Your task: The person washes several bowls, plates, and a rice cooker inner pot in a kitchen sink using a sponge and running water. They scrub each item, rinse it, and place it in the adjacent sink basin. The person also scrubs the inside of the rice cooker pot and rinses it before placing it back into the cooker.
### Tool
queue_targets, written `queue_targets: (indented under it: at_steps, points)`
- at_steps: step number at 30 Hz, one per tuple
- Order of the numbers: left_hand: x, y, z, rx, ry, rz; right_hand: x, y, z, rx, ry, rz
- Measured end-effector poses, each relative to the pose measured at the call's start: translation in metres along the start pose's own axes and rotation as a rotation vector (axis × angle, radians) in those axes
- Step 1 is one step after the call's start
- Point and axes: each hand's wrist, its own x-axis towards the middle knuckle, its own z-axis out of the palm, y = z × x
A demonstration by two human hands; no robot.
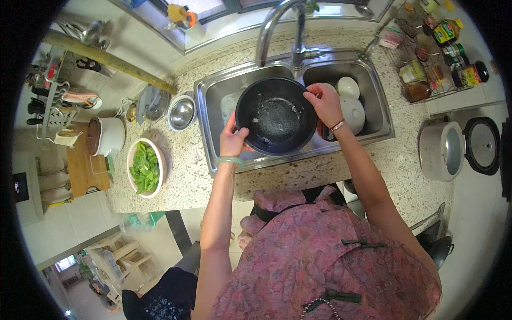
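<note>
A round black pot (278,116) is held over the double-basin steel sink (248,76), its inside facing me. White suds or residue and wet streaks mark its inner base. My left hand (233,139) grips the rim at the lower left, thumb on the inside. My right hand (326,103) pinches the rim at the upper right. Above the pot arches a chrome faucet (298,52); whether water runs is not plain. In the right basin lie white bowls (349,88), partly hidden by my right hand and wrist. The pot covers much of the left basin.
Left of the sink stand a metal bowl (183,113), a bowl of leafy greens (145,168) and a white pot (108,137). At right are a rack of condiment bottles (434,68) and a rice cooker (442,151) with its lid raised. A knife rack (52,104) hangs at left.
</note>
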Motion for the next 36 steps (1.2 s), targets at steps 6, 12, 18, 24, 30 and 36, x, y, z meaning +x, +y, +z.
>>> queue_targets:
  at_steps: [6, 12, 18, 24, 30, 36]
  points:
    - [0.024, -0.002, -0.041, -0.111, 0.02, -0.056, 0.035, 0.016, 0.037, 0.497, -0.087, 0.351]
    - [0.047, 0.013, -0.039, -0.175, 0.015, -0.064, 0.095, 0.04, 0.006, 0.232, 0.136, 0.35]
    - [0.071, 0.012, -0.031, -0.179, -0.006, -0.022, 0.137, 0.032, 0.009, -0.089, 0.152, 0.353]
    - [0.076, 0.011, -0.023, -0.238, -0.013, -0.078, 0.144, 0.038, 0.005, -0.131, 0.146, 0.365]
    - [0.078, 0.013, -0.018, -0.223, -0.006, -0.064, 0.127, 0.063, 0.003, -0.122, 0.087, 0.301]
    - [0.08, 0.014, -0.013, -0.266, 0.016, -0.112, 0.066, 0.183, 0.009, -0.734, -0.247, 0.248]
